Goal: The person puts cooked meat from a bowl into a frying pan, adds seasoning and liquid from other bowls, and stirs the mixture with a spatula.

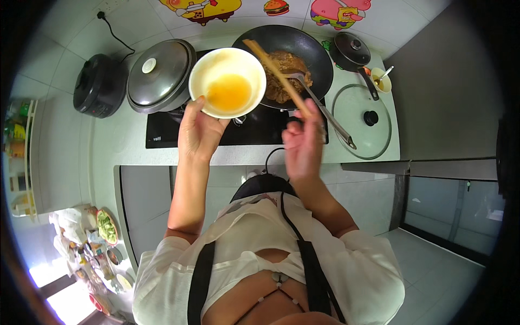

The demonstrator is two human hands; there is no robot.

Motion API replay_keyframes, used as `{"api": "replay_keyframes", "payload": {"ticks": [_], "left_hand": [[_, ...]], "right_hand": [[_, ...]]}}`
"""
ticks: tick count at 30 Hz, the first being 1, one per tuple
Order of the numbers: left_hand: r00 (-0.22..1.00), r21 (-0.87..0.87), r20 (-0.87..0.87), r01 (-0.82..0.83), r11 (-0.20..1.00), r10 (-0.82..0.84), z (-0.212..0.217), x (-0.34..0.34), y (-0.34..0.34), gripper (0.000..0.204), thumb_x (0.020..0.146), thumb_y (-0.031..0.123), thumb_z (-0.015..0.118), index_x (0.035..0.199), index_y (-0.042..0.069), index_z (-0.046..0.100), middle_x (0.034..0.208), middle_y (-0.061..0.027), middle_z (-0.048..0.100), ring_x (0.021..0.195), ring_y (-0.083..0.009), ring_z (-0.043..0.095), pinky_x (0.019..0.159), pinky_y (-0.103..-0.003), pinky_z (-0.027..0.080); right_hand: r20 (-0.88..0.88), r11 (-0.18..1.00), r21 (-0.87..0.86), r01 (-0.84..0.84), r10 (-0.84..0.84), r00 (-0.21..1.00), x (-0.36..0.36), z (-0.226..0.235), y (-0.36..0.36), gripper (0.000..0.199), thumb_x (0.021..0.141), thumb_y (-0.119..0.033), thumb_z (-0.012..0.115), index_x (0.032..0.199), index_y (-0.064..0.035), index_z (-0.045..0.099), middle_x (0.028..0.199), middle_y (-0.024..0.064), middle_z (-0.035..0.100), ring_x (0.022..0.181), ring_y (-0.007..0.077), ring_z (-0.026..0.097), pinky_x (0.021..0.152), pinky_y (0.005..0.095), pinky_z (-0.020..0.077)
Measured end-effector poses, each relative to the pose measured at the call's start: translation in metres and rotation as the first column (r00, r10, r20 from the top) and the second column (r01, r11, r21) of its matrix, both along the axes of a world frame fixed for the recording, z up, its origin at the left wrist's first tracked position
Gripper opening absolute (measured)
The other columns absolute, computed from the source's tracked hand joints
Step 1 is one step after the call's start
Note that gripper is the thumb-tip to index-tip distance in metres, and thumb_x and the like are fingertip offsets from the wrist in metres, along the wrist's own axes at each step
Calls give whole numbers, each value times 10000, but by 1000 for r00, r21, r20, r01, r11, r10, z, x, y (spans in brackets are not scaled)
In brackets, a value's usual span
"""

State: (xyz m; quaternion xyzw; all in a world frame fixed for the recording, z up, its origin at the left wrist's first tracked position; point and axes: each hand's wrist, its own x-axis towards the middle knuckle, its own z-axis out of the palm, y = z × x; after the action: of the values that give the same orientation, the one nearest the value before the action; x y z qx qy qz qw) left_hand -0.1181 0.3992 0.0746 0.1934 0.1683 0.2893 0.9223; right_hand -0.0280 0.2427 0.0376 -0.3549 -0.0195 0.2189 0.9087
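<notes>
My left hand [198,130] grips a white bowl [219,64] by its near rim, thumb on the edge. Orange-yellow liquid [229,93] lies in the bowl, which is tilted so its inside shows. In my right hand [303,143], slightly blurred, are wooden chopsticks [266,58], pointing up and left over the wok [319,59]. The black wok holds brown, saucy food [277,93] that looks like pieces of meat. A metal spatula [335,122] rests with its head in the food and its handle over the wok's near-right rim. The bowl covers the wok's left edge.
Left of the bowl stand a lidded metal pot [161,81] and a black cooker [99,89]. Black cooktop glass [168,132] lies beneath. To the right are a glass lid [352,116], a small lidded pan [346,49] and a small cup with a spoon [382,85].
</notes>
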Motion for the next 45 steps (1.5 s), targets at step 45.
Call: {"api": "replay_keyframes", "payload": {"ticks": [45], "left_hand": [[967,524,-113,-139,840,230,-80,140,31,463,765,-12,500,1197,36,339,1141,-93,462,1056,-199,465,910,-353,378]], "right_hand": [[234,774,-588,-236,442,866,166,-2,-18,228,883,-169,477,1025,-6,547,965,141,602,852,215,625,703,265,524]]}}
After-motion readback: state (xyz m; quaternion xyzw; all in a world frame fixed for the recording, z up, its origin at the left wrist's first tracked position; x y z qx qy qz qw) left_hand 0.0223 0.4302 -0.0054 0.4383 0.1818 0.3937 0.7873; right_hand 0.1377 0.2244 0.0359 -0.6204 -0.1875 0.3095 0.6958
